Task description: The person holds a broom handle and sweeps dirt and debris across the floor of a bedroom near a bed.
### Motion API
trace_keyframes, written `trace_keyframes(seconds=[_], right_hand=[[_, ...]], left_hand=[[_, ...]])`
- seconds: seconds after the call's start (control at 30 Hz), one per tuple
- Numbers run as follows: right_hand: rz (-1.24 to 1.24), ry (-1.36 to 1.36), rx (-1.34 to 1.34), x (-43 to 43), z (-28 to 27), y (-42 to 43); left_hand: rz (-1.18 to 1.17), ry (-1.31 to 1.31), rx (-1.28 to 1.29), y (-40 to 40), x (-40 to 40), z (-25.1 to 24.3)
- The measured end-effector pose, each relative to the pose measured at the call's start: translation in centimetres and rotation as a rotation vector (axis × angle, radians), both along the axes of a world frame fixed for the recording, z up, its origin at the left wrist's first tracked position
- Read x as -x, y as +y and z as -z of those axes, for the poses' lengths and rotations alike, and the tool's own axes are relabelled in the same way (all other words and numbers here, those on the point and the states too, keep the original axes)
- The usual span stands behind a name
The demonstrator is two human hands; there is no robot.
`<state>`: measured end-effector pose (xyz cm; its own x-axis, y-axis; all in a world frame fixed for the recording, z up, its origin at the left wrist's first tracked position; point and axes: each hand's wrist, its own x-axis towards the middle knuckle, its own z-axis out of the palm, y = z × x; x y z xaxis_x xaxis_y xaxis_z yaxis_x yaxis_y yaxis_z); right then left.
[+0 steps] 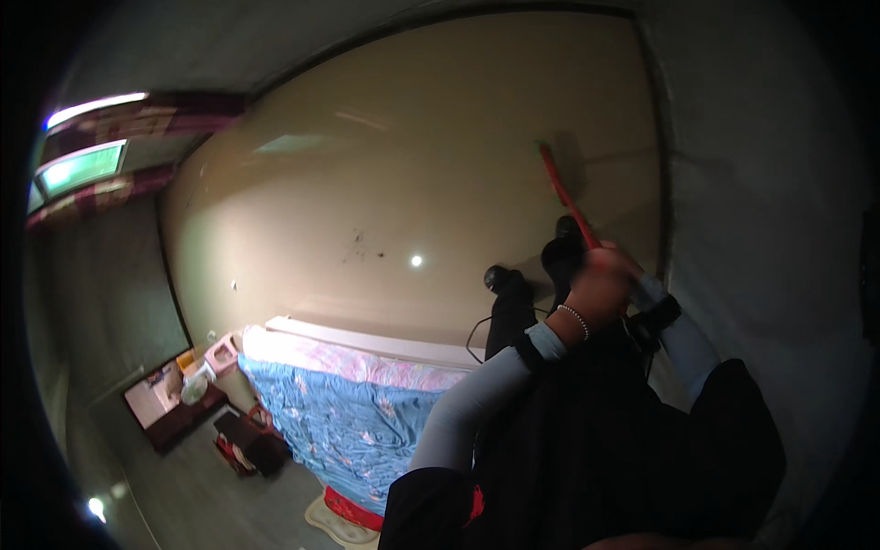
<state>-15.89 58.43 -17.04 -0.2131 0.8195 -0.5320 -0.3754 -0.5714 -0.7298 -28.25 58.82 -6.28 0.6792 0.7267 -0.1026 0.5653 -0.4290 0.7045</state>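
Observation:
My left hand (591,285), with a beaded bracelet at the wrist, is closed on a long red handle (567,196). The far end of this handle reaches down toward the tan floor (440,179) and shows a little green; what tool it is, I cannot tell. My right hand (627,262) is close against the left one at the top of the handle, blurred and largely covered, so its grip is not clear. Both forearms wear light sleeves with dark straps. My dark shoes (496,278) stand just below the handle.
Small dark specks (357,239) lie on the floor, near a bright light reflection. A bed with a blue flowered quilt (344,419) stands at left, its pale rail (378,337) along the floor. Beyond are a pink stool (221,354) and dark furniture (251,436). A grey wall (749,206) rises at right.

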Motion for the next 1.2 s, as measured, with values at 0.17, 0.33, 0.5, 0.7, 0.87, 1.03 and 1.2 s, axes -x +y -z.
trace_keyframes(seconds=[0.17, 0.33, 0.5, 0.7, 0.87, 1.03, 1.2], right_hand=[[-0.24, -0.443, 0.276, -9.7, 1.4, 1.5], [-0.221, -0.711, 0.048, -16.7, 8.1, 0.4], [-0.312, -0.61, 0.008, -11.5, 11.8, 2.4], [-0.322, -0.509, 0.178, 2.2, 12.8, 3.1], [-0.269, -0.523, 0.341, 12.7, 8.8, 5.8], [-0.425, -0.128, 0.122, 8.8, 8.4, 7.6], [-0.35, -0.116, -0.191, -3.0, 8.0, 4.7]], left_hand=[[0.177, 0.061, 0.251, 3.4, -7.2, 0.2], [0.253, -0.01, 0.288, 5.9, -12.0, 5.2], [0.197, -0.065, 0.297, 5.4, -8.3, 11.6], [0.0, -0.186, 0.358, 5.0, 2.0, 6.0], [0.001, 0.371, 0.358, 6.3, 7.2, 0.3], [0.135, 0.498, 0.016, 7.9, 3.1, 5.6], [0.198, 0.734, -0.33, 4.0, -7.7, 11.6]])
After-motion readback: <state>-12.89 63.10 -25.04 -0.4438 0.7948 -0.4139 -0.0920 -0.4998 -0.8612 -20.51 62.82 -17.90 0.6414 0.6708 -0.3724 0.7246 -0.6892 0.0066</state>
